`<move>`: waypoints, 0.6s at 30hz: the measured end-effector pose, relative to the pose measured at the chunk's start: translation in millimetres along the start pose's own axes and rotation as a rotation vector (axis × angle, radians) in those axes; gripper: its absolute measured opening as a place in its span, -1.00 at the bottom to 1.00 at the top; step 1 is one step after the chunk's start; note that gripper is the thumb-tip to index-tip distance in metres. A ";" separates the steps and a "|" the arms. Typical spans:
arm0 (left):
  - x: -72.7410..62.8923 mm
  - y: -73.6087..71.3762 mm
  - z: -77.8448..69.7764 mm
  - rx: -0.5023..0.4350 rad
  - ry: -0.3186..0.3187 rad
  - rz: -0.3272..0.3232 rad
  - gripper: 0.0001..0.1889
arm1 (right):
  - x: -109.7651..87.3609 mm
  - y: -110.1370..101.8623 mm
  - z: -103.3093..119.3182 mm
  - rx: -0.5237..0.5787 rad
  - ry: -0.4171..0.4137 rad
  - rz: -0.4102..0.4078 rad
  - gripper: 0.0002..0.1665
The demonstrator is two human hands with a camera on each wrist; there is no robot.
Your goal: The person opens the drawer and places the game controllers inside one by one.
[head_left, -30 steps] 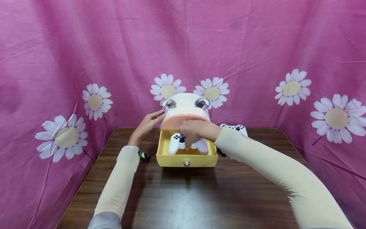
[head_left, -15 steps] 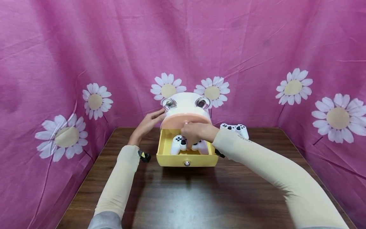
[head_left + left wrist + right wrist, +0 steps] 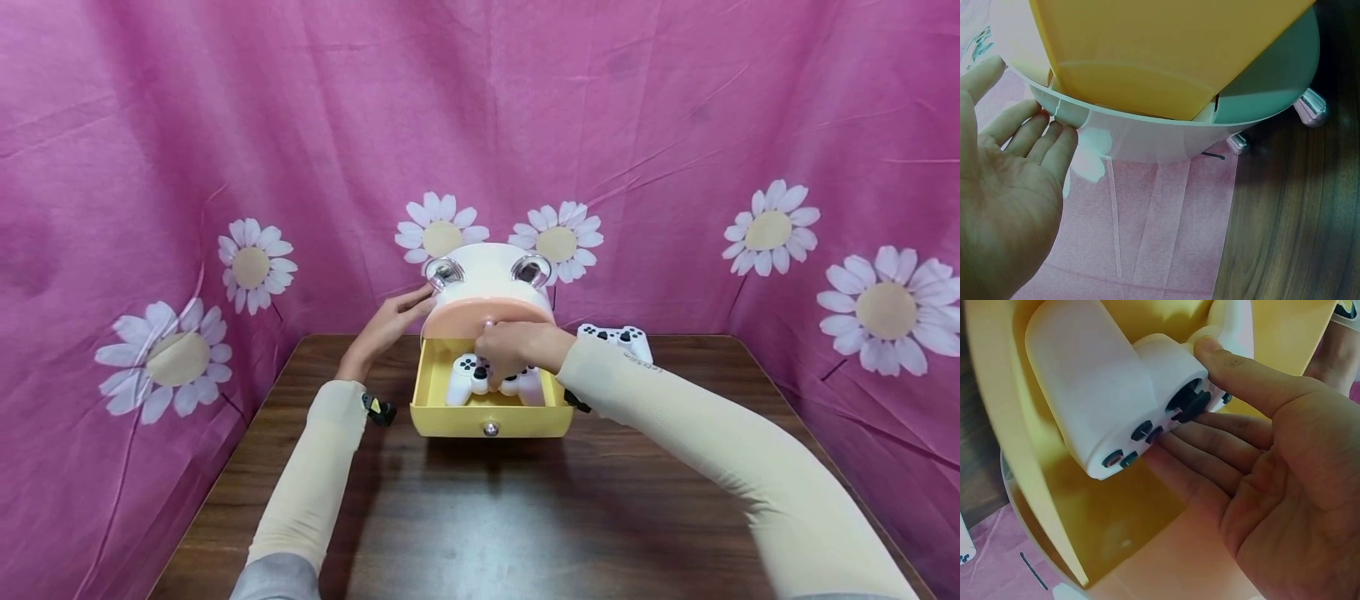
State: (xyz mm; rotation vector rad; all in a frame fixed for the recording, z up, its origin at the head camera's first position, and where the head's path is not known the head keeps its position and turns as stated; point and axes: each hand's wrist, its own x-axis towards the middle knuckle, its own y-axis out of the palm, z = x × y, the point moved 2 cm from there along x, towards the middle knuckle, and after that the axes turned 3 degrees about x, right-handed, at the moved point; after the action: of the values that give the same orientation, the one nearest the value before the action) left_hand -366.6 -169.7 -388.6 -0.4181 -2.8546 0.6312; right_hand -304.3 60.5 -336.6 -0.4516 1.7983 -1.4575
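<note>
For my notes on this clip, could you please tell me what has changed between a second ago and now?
In the head view, the right hand and the white controller it holds in the yellow drawer have shifted slightly lower, so the upper knob now shows. The left hand stays against the white box, the drawer stays open, and the second controller has not moved.

In the head view, the right grip [image 3: 517,346] hides the middle of a white plastic game controller [image 3: 465,384]; a cream fabric sleeve [image 3: 697,429] covers part of a second white plastic controller [image 3: 634,338].
</note>
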 end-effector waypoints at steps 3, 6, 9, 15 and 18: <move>-0.5 -0.2 -0.6 -0.001 0.000 0.003 -0.29 | -2.3 -2.7 -0.6 -0.021 -0.018 -0.009 -0.71; -0.5 -0.2 -0.7 0.005 0.002 0.005 -0.30 | -7.4 -6.9 -1.2 -0.040 -0.041 -0.029 -0.73; 0.0 0.1 -0.1 0.005 0.002 0.007 -0.31 | -14.8 -9.9 -1.4 -0.017 -0.062 -0.066 -0.72; 1.3 0.3 1.2 -0.002 0.004 0.003 -0.31 | -32.3 -10.6 1.1 0.034 -0.134 -0.241 -0.71; 0.9 0.4 1.0 0.005 0.007 0.005 -0.31 | -43.1 -10.0 3.6 0.023 -0.186 -0.411 -0.73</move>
State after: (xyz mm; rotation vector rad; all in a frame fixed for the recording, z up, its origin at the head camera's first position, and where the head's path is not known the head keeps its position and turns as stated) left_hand -367.6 -169.5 -389.6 -0.4256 -2.8453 0.6359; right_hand -275.7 84.8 -312.8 -0.9568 1.5994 -1.6436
